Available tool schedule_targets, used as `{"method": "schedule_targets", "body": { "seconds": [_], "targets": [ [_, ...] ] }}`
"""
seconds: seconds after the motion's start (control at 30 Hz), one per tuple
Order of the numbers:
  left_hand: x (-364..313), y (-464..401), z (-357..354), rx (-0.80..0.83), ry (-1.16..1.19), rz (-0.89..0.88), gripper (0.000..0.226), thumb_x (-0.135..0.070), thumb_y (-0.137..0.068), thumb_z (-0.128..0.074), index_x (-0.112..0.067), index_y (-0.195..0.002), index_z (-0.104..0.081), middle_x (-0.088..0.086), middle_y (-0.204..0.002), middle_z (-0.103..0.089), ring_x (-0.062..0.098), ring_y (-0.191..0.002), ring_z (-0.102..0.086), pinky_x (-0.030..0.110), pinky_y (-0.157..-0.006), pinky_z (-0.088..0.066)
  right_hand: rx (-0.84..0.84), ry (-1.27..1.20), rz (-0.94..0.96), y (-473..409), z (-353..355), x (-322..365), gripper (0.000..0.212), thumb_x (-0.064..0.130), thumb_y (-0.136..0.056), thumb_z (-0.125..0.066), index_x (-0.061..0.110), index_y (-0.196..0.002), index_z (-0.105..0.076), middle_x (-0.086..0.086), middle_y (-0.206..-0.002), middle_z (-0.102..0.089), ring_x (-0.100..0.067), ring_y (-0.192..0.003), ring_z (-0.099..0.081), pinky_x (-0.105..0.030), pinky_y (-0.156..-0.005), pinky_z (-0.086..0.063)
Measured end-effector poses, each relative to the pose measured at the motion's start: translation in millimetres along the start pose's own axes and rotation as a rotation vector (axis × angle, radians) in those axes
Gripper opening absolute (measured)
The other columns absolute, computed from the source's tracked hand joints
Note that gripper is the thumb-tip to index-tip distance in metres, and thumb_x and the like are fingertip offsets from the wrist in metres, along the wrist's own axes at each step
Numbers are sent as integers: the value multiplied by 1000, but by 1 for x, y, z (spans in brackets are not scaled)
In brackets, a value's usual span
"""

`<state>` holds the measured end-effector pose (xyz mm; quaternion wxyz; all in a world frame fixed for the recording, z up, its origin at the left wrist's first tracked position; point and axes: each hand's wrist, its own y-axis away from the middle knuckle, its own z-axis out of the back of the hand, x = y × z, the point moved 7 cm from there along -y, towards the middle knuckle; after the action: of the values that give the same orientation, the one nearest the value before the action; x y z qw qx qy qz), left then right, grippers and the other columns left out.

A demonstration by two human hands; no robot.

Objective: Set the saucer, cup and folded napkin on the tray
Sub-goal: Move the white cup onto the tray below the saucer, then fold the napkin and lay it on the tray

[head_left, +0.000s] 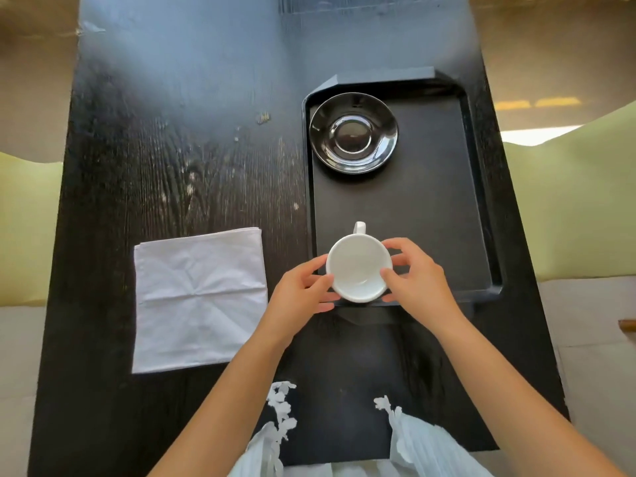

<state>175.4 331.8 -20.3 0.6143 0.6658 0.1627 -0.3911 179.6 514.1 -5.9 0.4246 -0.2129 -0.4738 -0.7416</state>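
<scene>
Cradling the white cup (pixel 359 266) at the tray's (pixel 481 215) six o'clock edge, left hand (pixel 298 290) and right hand (pixel 418 278) clasp its sides; next, lift toward the saucer (pixel 353 132) at eleven o'clock; the napkin (pixel 199 297) waits off-tray.

Both arms reach forward, left hand (pixel 303 290) and right hand (pixel 418 280) curled inward.

Table (pixel 192 139): we see a dark, black-stained wooden top with visible grain, pale scuffs and specks across its middle.
Tray (pixel 481 201): we find a black rectangular tray lying directly on the table's right half, its long side running away from us.
Napkin (pixel 199 301): we note a white folded napkin, creased, lying flat on the table's left half, just beside the tray's near left corner and apart from it.
</scene>
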Motion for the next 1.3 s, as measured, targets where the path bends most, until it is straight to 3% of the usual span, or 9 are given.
{"method": "schedule_targets", "body": {
  "seconds": [0.27, 0.43, 0.53, 0.67, 0.73, 0.87, 1.0, 1.13, 1.3],
  "targets": [
    [11, -4, -5, -65, -14, -5, 39, -14, -96, -49, -26, -133, -51, 4, -99, -70, 13, -84, -73, 18, -66, -58, 34, 19, 24, -5, -3, -8, 33, 11, -88, -55, 31, -114, -53, 3, -98, -60, -16, -86, -63, -24, -55, -60],
    [13, -2, -1, -151, -14, -21, 38, -14, -93, -55, -18, -131, -55, 6, -96, -70, 13, -78, -73, 20, -64, -59, 43, 96, 36, -6, -5, -7, 35, 12, -90, -56, 27, -121, -49, 1, -103, -59, -20, -90, -61, -31, -61, -60],
    [14, -1, -3, -172, -47, -37, 38, -15, -93, -55, -18, -131, -54, 4, -97, -69, 11, -78, -72, 18, -63, -58, 54, 159, 49, -6, -6, -6, 37, 14, -90, -56, 26, -124, -47, -3, -110, -62, -22, -93, -61, -43, -75, -60],
    [9, 0, 1, -164, -220, -62, 37, -25, -94, -53, -20, -131, -53, 2, -105, -69, 9, -81, -71, 27, -78, -58, 60, 251, 42, 0, -6, -1, 47, 24, -90, -56, 23, -134, -39, -7, -124, -56, -21, -101, -56, -41, -87, -53],
    [1, 9, 12, -189, -310, -90, 35, -28, -95, -50, -19, -128, -54, -1, -103, -67, 11, -83, -69, 32, -85, -56, -33, 329, 62, 7, 1, 10, 48, 27, -91, -53, 21, -136, -38, -8, -128, -50, -21, -99, -57, -38, -81, -48],
    [-19, 41, 51, -302, -467, -179, 32, -28, -95, -47, -19, -124, -58, 1, -104, -66, 18, -93, -65, 36, -85, -54, -173, 475, 237, 27, -1, 60, 36, 24, -91, -50, 16, -126, -50, -9, -123, -52, -26, -106, -52, -34, -72, -43],
    [-30, 78, 97, -463, -665, -307, 33, -25, -96, -48, -17, -127, -56, 4, -118, -66, 17, -101, -63, 29, -84, -50, -126, 536, 389, 45, -45, 112, 36, 24, -93, -49, 15, -127, -52, -8, -126, -53, -26, -116, -49, -34, -78, -42],
    [-16, 105, 147, -610, -812, -402, 37, -25, -92, -57, -13, -127, -58, 8, -127, -63, 24, -111, -63, 35, -97, -48, -108, 586, 519, 62, -95, 138, 37, 23, -90, -53, 11, -125, -53, -9, -125, -55, -28, -117, -47, -41, -88, -45],
    [39, 107, 186, -587, -1048, -376, 45, -25, -82, -69, -10, -124, -59, 14, -126, -62, 31, -111, -62, 46, -97, -45, 33, 860, 612, 76, -172, 113, 45, 19, -79, -67, 6, -121, -58, -18, -131, -56, -35, -121, -52, -46, -85, -50]
  ]
}}
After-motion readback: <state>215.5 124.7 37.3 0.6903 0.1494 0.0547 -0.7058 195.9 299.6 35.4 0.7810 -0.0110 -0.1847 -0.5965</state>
